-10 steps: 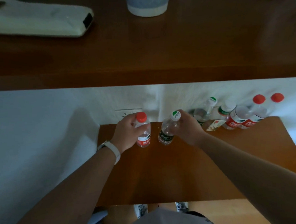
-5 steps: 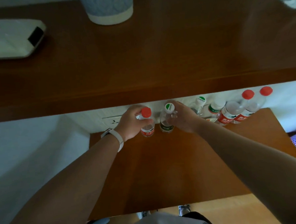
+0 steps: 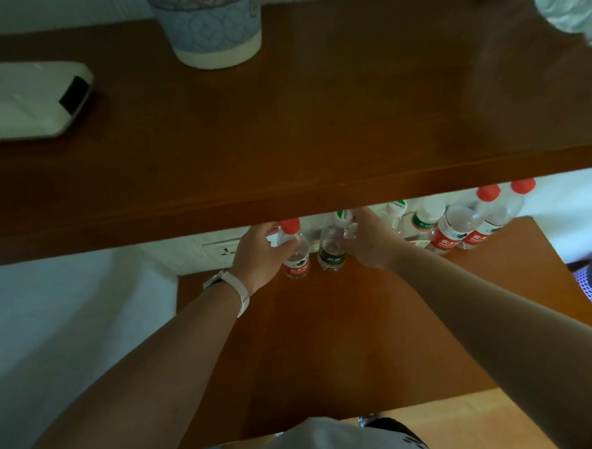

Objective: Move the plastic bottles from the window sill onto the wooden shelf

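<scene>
Two at a time, by the look of it: gripping a red-capped bottle [image 3: 296, 255] in the left hand [image 3: 258, 252], fingers curled round its shoulder just under the cap; clamping a green-labelled bottle [image 3: 332, 250] in the right hand [image 3: 367, 241] in much the same way. Standing both upright on the wooden shelf [image 3: 328, 342], side by side and just apart, close to the back wall beneath the overhang of the upper ledge [image 3: 317, 137]. Held high near the neck, probably to steer the bases down without knocking the neighbours (four more bottles [image 3: 459, 226] lined up against the wall to the right). Reaching in under the ledge, hence both arms stretched well forward. Bases seemingly on the wood, though hard to tell for certain. Tucked to the rear, likely to spare the front of the shelf. Up on the ledge: patterned cup [image 3: 209, 29], white device [image 3: 24, 101].
</scene>
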Motion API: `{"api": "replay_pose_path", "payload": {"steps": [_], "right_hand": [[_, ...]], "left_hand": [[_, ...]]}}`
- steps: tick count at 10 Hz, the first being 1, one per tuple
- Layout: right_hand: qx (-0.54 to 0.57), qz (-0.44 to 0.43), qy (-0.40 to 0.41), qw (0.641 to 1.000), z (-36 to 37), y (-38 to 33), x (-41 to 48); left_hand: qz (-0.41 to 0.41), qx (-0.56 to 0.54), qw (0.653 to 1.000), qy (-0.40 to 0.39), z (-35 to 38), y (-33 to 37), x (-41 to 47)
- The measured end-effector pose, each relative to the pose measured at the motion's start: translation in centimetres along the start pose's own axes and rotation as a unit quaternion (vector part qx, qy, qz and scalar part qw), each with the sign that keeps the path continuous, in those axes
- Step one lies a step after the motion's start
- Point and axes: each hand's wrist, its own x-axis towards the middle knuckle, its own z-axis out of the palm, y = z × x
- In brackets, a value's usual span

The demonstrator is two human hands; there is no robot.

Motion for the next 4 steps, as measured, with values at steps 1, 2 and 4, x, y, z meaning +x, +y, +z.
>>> {"api": "replay_pose_path", "payload": {"steps": [1,2,4], "right_hand": [[0.021,-0.025,0.019,0.999,-0.3,-0.2,-0.8],[0.001,-0.049,0.039,0.998,-0.9,-0.6,-2.0],[-0.078,-0.097,0.119,0.985,-1.7,-1.9,-5.8]], "left_hand": [[0.002,-0.009,1.0,0.013,-0.3,0.3,-0.1],[0.045,0.001,0.999,0.019,-1.0,0.8,-0.9],[0.172,0.077,0.981,0.04,-2.7,1.5,-3.3]]}}
